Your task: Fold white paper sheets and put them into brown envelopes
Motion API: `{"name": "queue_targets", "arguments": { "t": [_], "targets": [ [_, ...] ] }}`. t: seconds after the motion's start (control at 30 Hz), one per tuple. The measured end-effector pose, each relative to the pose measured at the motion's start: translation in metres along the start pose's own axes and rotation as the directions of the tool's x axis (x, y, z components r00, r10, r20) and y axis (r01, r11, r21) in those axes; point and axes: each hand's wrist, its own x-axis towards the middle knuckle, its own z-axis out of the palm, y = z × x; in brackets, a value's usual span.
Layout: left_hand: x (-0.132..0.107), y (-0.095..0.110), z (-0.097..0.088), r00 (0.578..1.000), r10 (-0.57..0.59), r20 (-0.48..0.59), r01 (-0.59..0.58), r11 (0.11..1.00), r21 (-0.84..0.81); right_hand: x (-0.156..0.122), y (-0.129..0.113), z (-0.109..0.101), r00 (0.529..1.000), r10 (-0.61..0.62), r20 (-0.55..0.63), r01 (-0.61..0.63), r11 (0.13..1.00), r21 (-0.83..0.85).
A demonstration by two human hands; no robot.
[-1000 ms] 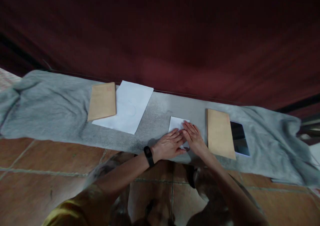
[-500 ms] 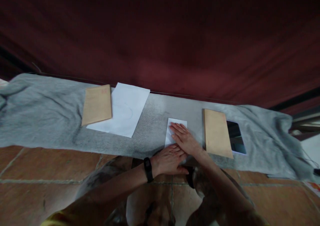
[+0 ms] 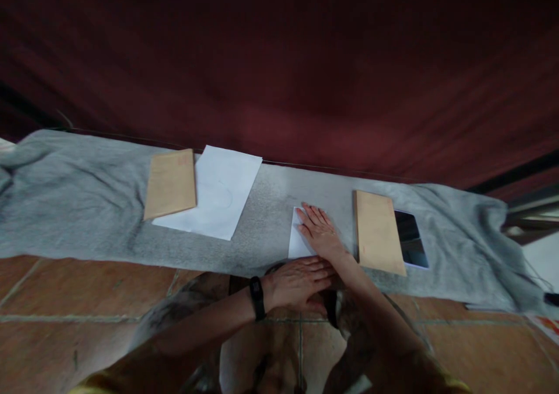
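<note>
Right hand [image 3: 321,235] has advanced to the far edge of the white paper [image 3: 296,242], fingers flat, slightly spread; left hand [image 3: 297,282] has retreated toward the body, fingers extended, close together. Paper lies on grey cloth [image 3: 271,222].

On the long grey cloth [image 3: 100,196], a flat rectangular brown packet [image 3: 170,184] lies at left, over the left part of a large white paper sheet [image 3: 229,190]. Right of these, the bare right hand [image 3: 320,232] lies over a small rectangular white paper [image 3: 297,242], the bare left hand [image 3: 297,282] before it. Farther right, a second brown packet [image 3: 378,231] overlaps a flat dark-screened tablet [image 3: 410,240].
</note>
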Motion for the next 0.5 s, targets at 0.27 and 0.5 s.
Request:
{"name": "queue_targets", "arguments": {
  "t": [0.27,0.5],
  "targets": [
    [-0.008,-0.001,0.001,0.999,-0.001,-0.051,0.006,0.995,0.099,0.012,0.009,-0.010,0.992,0.090,-0.089,-0.092,0.995,-0.024],
    [-0.011,-0.001,-0.002,0.999,-0.042,-0.023,0.045,0.985,0.169,0.021,0.009,-0.015,0.971,0.198,-0.136,-0.203,0.979,-0.028]
  ]
}}
